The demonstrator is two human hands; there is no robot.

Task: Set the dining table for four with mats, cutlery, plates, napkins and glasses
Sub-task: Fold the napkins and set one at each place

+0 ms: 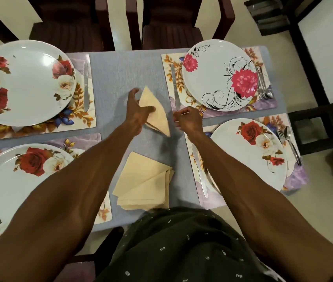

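A cream napkin [157,112], folded into a triangle, lies on the grey cloth in the middle of the table. My left hand [136,110] rests on its left edge with the fingers spread, the thumb pressing on it. My right hand [188,119] hovers just right of the napkin, fingers loosely curled and holding nothing. A stack of folded cream napkins [143,182] lies nearer to me. Floral plates sit on floral mats at four places: far left [23,82], far right [218,76], near left [8,180], near right [249,153].
Knives lie beside the plates at the far left [85,86], far right [174,88] and near right [200,176]. Forks and spoons lie at the right of both right-hand plates [263,84] [290,143]. Two dark chairs [171,23] stand at the far side.
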